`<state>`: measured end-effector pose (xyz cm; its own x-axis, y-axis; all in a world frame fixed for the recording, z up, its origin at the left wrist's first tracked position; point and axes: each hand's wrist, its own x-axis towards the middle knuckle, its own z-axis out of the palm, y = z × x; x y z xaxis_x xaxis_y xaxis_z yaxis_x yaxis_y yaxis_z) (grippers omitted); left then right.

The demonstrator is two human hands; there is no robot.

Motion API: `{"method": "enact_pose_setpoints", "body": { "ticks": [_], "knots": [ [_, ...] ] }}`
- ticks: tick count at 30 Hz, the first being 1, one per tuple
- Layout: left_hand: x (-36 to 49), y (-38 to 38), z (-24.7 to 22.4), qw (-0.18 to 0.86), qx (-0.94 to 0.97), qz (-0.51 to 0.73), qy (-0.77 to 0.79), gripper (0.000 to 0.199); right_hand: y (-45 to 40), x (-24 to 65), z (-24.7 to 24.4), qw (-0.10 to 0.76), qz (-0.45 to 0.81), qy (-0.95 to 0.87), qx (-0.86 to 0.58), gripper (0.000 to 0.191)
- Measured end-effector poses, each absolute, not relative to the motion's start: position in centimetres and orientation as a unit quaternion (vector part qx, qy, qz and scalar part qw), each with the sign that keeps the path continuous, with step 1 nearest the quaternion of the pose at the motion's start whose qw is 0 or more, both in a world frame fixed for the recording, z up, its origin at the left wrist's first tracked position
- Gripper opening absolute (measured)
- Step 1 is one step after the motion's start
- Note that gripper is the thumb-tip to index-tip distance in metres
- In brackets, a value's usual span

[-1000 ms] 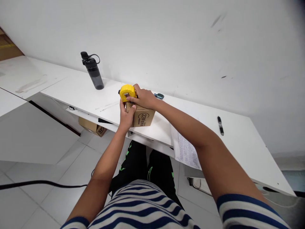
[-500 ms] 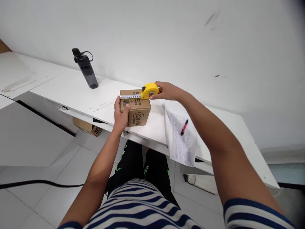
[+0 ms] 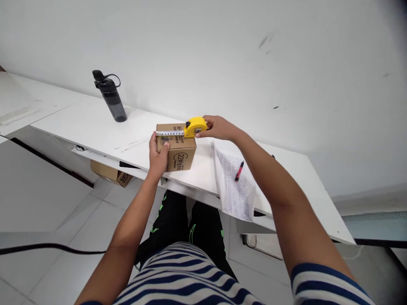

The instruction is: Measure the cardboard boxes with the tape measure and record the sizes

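Note:
A small brown cardboard box (image 3: 182, 153) with black print stands near the front edge of the white desk (image 3: 140, 127). My left hand (image 3: 158, 156) grips its left end, thumb on top and fingers at the left side. Above the box's right part, my right hand (image 3: 219, 128) holds a yellow tape measure (image 3: 195, 127) by its right side. The pulled-out blade (image 3: 170, 133) lies across the box top, its numbers facing up, and its free end is by my left fingertips.
A dark water bottle (image 3: 112, 98) stands at the back left. Right of the box, a printed sheet (image 3: 233, 195) with a red pen (image 3: 239, 171) on it hangs over the front edge. Another carton (image 3: 110, 171) is below the desk at the left.
The whole view has shifted slightly, so things appear a little further left and lower. Both hands keep their hold on the box and the tape measure.

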<state>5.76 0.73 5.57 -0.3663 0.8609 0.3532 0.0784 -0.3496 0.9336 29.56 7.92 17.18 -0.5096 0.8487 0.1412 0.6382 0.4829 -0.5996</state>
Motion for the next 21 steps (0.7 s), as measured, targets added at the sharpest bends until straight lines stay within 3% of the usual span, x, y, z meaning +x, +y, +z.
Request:
{"method": "enact_pose_setpoints", "body": {
  "ticks": [7, 12, 18, 21],
  "knots": [
    [6.4, 0.0, 6.1, 0.310, 0.479, 0.667, 0.480, 0.076, 7.0, 20.2, 17.3, 0.204, 0.236, -0.868, -0.387, 0.043],
    [9.3, -4.0, 5.9, 0.324, 0.439, 0.640, 0.541, 0.096, 6.4, 19.3, 17.3, 0.301, 0.216, -0.834, -0.409, 0.044],
    [5.2, -1.9, 7.9, 0.202, 0.483, 0.662, 0.536, 0.081, 5.6, 20.2, 15.5, 0.325, 0.139, -0.793, -0.497, 0.047],
    [2.2, 2.3, 8.2, 0.264, 0.555, 0.623, 0.484, 0.071, 5.5, 19.0, 14.8, 0.315, 0.127, -0.791, -0.510, 0.051]
  ]
}}
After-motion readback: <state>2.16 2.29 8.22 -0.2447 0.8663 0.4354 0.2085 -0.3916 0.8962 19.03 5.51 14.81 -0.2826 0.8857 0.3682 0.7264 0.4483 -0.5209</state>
